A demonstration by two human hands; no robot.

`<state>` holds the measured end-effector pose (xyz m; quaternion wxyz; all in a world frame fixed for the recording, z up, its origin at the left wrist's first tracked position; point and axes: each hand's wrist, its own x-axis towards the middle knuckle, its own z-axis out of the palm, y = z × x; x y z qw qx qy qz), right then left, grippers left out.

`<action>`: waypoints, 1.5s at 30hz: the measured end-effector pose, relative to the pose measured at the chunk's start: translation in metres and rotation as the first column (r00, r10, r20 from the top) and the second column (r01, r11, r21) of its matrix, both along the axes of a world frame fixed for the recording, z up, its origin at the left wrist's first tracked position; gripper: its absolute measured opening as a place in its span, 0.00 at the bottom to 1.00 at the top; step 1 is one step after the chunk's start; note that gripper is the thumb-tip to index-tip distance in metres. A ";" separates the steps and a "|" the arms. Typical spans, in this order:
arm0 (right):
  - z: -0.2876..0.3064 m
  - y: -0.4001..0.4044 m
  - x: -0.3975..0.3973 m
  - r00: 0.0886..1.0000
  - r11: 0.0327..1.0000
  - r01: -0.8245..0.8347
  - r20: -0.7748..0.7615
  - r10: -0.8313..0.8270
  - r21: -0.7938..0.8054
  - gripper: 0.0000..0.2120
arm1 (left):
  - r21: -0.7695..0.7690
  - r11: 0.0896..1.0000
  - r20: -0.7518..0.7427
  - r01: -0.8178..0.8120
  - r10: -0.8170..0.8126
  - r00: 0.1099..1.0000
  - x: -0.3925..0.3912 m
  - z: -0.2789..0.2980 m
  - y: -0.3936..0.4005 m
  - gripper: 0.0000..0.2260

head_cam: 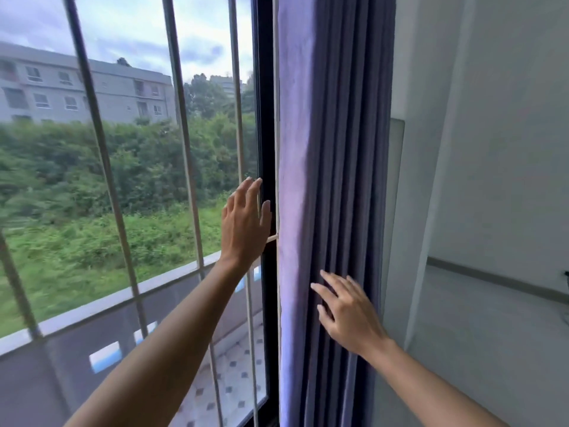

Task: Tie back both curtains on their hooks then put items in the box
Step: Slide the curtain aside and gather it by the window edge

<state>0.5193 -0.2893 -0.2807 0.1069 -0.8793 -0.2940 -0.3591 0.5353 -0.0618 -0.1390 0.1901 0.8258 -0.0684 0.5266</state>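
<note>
A purple curtain (332, 149) hangs gathered in vertical folds at the right side of the window. My left hand (244, 223) is raised with fingers spread just left of the curtain's edge, in front of the black window frame (266, 134), holding nothing. My right hand (348, 309) lies flat with fingers spread on the curtain's folds lower down, touching the fabric without gripping it. No hook, tie-back or box is visible.
Beyond the glass stand metal window bars (101, 143) and a balcony ledge (123, 295). A white wall (492, 149) rises right of the curtain, with a pale panel edge (397, 180) beside the folds.
</note>
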 end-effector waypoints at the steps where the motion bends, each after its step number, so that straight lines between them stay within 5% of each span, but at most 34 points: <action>1: 0.003 -0.004 -0.002 1.000 1.000 0.008 -0.010 -0.007 0.018 0.19 | -0.004 1.000 -0.004 -0.004 0.004 1.000 -0.003 -0.003 0.002 0.21; 10: 0.018 -0.048 0.010 0.987 0.972 0.116 -0.131 -0.091 0.203 0.19 | -0.042 0.999 -0.066 -0.002 -0.001 0.998 -0.014 -0.031 -0.036 0.21; 19: 0.016 -0.071 0.048 0.979 0.972 -0.024 -0.192 0.070 0.233 0.19 | -0.098 0.980 -0.049 -0.175 0.171 0.984 0.011 -0.049 -0.091 0.38; 22: 0.012 -0.083 0.060 0.971 0.969 -0.089 -0.196 0.135 0.229 0.20 | -0.195 0.958 -0.013 -0.211 0.213 0.977 0.016 -0.050 -0.095 0.36; 31: 0.014 -0.107 0.105 0.928 0.932 -0.269 -0.195 0.319 0.242 0.20 | -0.468 0.755 -0.261 -0.459 0.378 0.888 0.013 -0.106 -0.103 0.29; 36: 0.025 -0.088 0.110 0.847 0.867 -0.368 -0.263 0.462 0.336 0.27 | -0.384 0.747 -0.324 -0.542 0.441 0.837 0.000 -0.123 -0.103 0.15; 41: 0.038 -0.048 0.117 0.619 0.798 -0.301 -0.531 0.580 0.522 0.36 | -0.408 0.787 -0.301 -0.464 0.364 0.882 -0.012 -0.108 -0.108 0.12; 45: 0.034 -0.022 0.125 0.566 0.814 -0.215 -0.610 0.554 0.540 0.24 | -0.427 0.807 -0.298 -0.408 0.300 0.906 -0.005 -0.079 -0.115 0.15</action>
